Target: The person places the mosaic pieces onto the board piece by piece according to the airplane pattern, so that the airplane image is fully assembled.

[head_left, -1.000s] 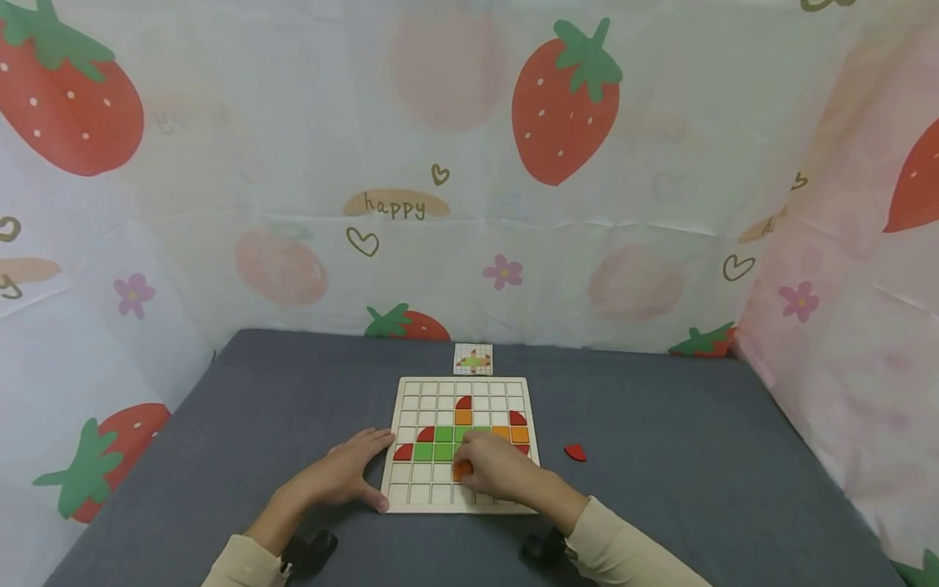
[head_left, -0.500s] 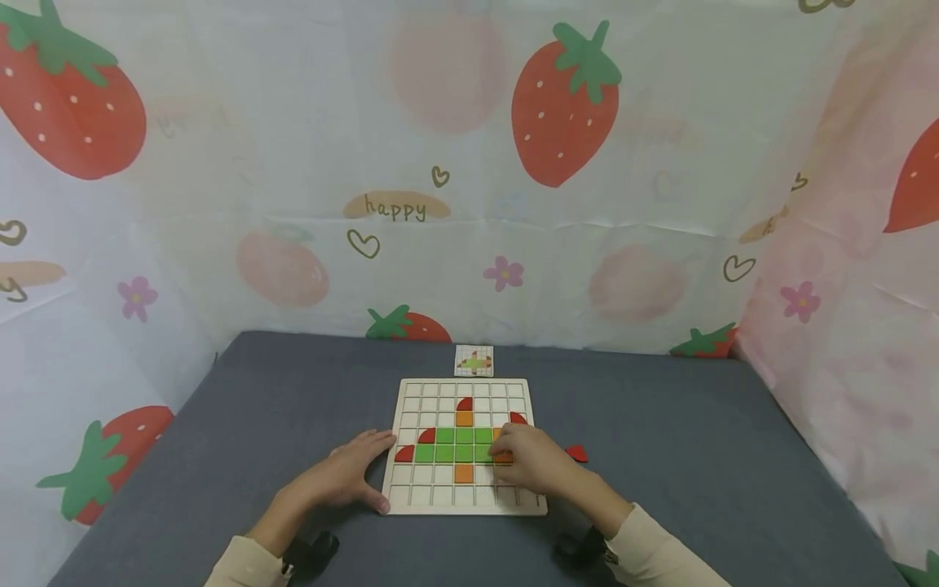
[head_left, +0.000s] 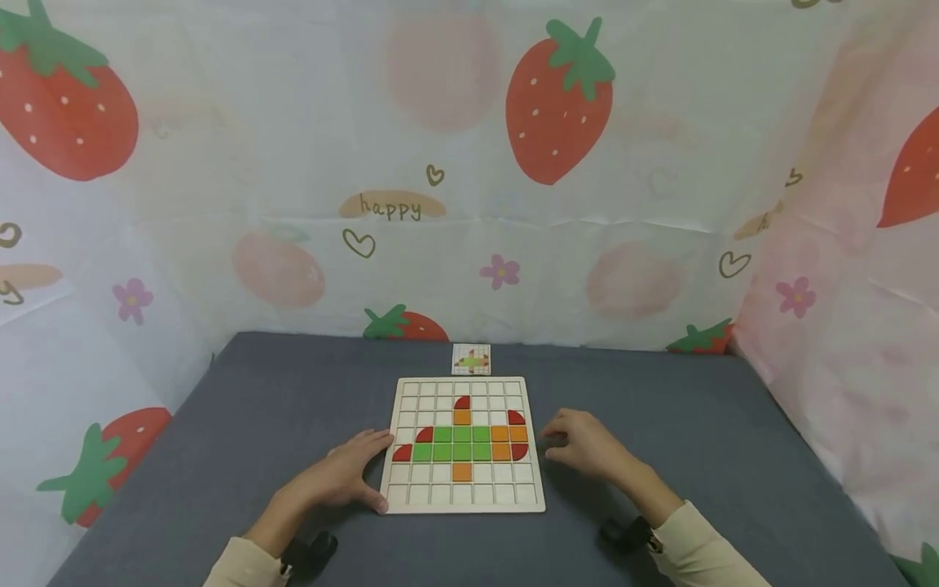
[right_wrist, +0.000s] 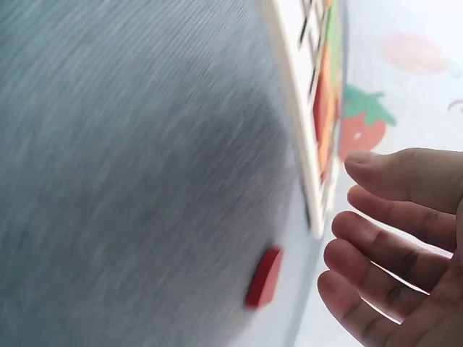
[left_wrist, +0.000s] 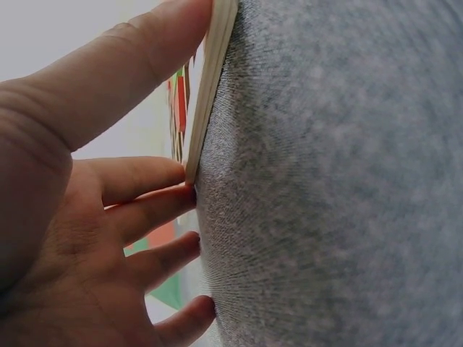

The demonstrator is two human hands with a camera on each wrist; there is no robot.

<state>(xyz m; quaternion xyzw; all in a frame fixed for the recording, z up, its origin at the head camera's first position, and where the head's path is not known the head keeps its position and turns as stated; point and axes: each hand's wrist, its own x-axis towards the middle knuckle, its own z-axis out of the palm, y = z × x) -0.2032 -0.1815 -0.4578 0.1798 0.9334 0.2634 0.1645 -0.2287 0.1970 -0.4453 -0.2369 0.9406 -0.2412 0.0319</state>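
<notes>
A pale wooden grid board (head_left: 421, 495) lies on the table, with green and orange squares and red quarter-circle pieces set in its cells. At its left edge is my left hand (head_left: 343, 470); the thumb and fingertips touch the board's side, fingers spread and fairly straight. My right hand (head_left: 587, 444) hovers just off the board's right edge, fingers loosely bent and holding nothing. In the right wrist view a loose red quarter-circle piece (right_wrist: 265, 277) lies on the cloth, apart from the fingers. The hand hides this piece in the head view.
A small pattern card (head_left: 471, 359) lies behind the board, showing a coloured figure on a grid. Grey cloth (head_left: 660, 408) covers the table. A strawberry-print curtain (head_left: 293, 163) stands at the back and sides.
My right hand has moved rightward from the orange square below the green rows, across the board and off its right edge. The left hand stays at the left edge.
</notes>
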